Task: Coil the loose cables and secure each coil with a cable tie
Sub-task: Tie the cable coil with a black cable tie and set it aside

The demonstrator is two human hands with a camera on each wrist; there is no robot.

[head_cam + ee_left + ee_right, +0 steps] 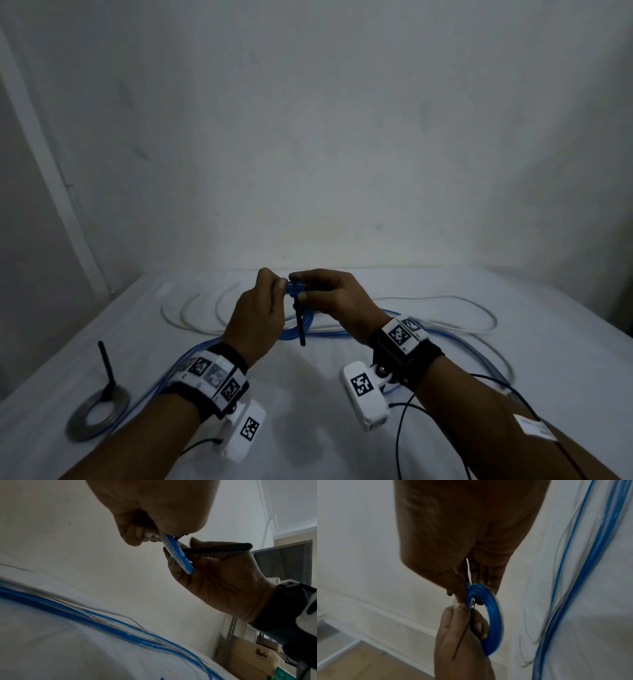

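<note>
A small blue cable coil [294, 289] is held up above the table between both hands. My left hand [281, 285] pinches its left side, with fingers curled through the ring [494, 616]. From the other side my right hand [298, 279] pinches the top of the coil [179, 555]. There a black cable tie [300, 322] wraps the coil. The tie's tail hangs down toward me and lies across my left palm in the right wrist view [464, 632]. More loose blue cable [455, 337] trails over the white table [308, 394].
A grey coil [99, 414] lies at the near left with a black tie tail [107, 365] standing up from it. A loose white cable [202, 313] loops across the far side of the table. A wall rises just behind the table. Thin black sensor wires [404, 431] hang from my right arm.
</note>
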